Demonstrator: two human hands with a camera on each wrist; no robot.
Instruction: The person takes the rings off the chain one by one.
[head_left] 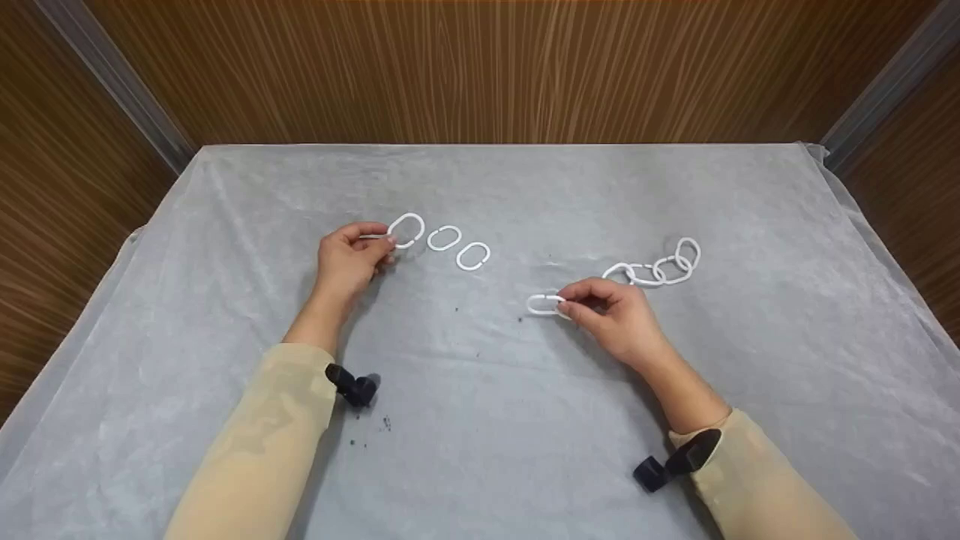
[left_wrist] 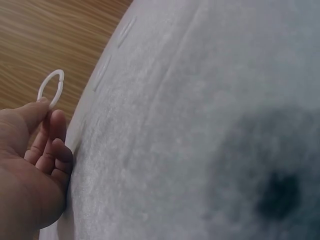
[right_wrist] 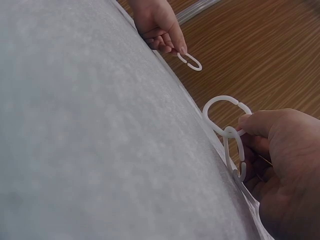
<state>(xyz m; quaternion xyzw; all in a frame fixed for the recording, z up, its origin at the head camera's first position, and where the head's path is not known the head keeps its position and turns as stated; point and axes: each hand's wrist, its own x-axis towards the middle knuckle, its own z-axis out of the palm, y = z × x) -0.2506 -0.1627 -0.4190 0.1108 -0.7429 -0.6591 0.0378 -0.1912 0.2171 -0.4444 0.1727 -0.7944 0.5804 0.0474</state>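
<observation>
My left hand (head_left: pixel 351 259) pinches one white plastic oval ring (head_left: pixel 423 226), a split shower curtain ring, between thumb and fingers, raised over the cloth. In the left wrist view its small gap shows at the upper right. My right hand (head_left: pixel 616 319) pinches the end ring (head_left: pixel 529 304) of a chain of linked white rings (head_left: pixel 661 277). The right wrist view shows that end ring (right_wrist: pixel 206 112) with a second ring (right_wrist: pixel 227 150) hanging through it. Beyond the right hand the rest of the chain lies curved; the fingers hide part of it.
Two loose white rings, a nearer one (head_left: pixel 459 259) and a farther one (head_left: pixel 430 243), lie between the hands. A grey cloth (head_left: pixel 480 420) with small dark specks covers the table. Wood-grain panels (head_left: pixel 510 71) stand behind and at both sides.
</observation>
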